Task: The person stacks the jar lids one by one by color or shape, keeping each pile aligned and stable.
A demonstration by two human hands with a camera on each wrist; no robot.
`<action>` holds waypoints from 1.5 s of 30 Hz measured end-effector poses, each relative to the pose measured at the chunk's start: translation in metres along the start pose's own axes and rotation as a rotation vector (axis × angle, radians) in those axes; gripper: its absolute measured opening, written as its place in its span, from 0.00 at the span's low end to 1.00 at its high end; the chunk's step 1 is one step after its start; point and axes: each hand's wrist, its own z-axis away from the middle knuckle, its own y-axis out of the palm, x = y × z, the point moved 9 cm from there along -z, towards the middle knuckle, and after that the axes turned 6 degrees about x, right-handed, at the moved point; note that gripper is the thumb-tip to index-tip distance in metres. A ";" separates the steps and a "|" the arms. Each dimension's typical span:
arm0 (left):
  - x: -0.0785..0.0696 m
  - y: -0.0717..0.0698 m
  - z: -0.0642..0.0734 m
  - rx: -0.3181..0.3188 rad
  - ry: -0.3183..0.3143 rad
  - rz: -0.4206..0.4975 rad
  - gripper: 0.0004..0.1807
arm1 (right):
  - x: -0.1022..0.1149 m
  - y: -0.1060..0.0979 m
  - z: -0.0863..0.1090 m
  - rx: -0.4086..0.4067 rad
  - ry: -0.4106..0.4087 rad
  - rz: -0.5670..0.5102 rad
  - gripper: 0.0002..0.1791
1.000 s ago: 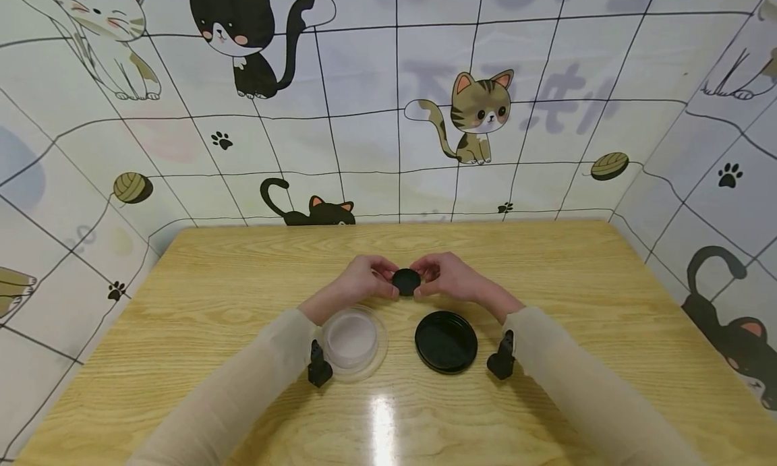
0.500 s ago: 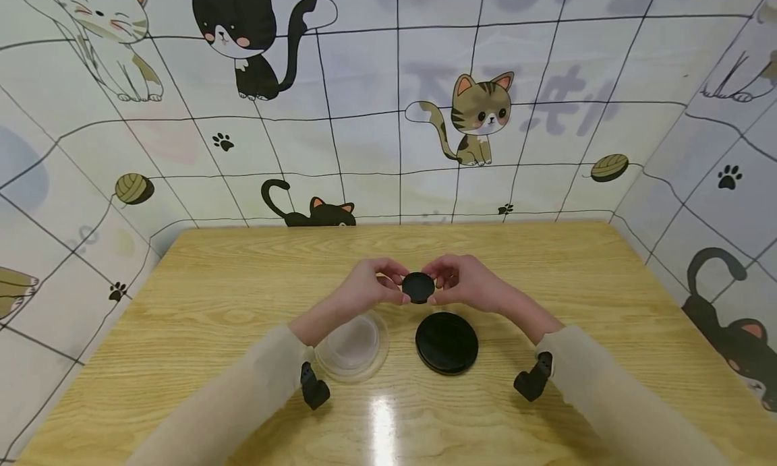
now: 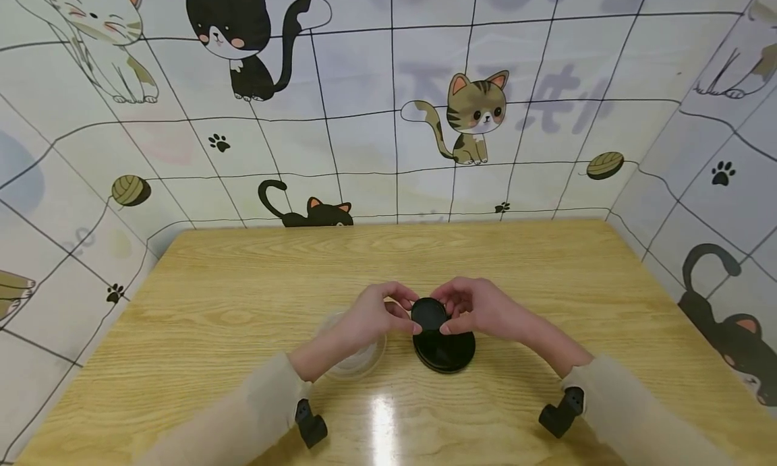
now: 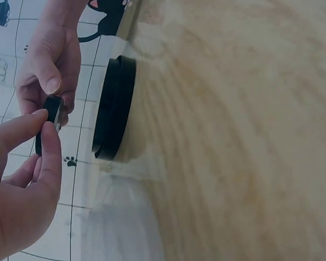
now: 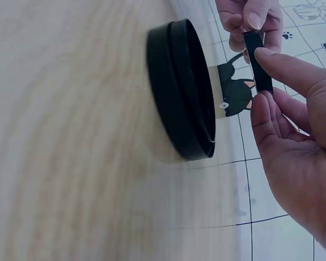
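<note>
A small round black disc, like a flat cap, is held up between both hands. My left hand pinches its left edge between thumb and fingers, and my right hand pinches the opposite edge. In the left wrist view the disc appears nearly edge-on. Below it a larger black round dish lies on the table, its far part covered by the disc and fingers. The right wrist view shows this dish's stepped double rim. A clear round plastic container sits left of the dish, partly hidden by my left wrist.
The wooden table runs back to a wall covering printed with cats and grid lines. Similar covering borders both sides. Light reflects off the table near its front.
Both hands have carried the small black disc nearer and slightly right, from behind the larger dish to above its far edge. The dish and clear container have stayed in place.
</note>
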 end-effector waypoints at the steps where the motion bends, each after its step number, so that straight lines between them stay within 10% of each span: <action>1: 0.001 0.002 0.001 0.000 -0.006 -0.004 0.23 | -0.001 0.002 0.002 0.006 0.001 -0.004 0.27; 15: 0.012 0.027 0.011 0.009 -0.012 -0.065 0.24 | -0.009 0.018 0.021 0.060 0.002 -0.023 0.28; 45: 0.017 0.031 0.007 -0.004 -0.029 -0.176 0.24 | -0.011 0.026 0.019 0.074 -0.026 0.146 0.28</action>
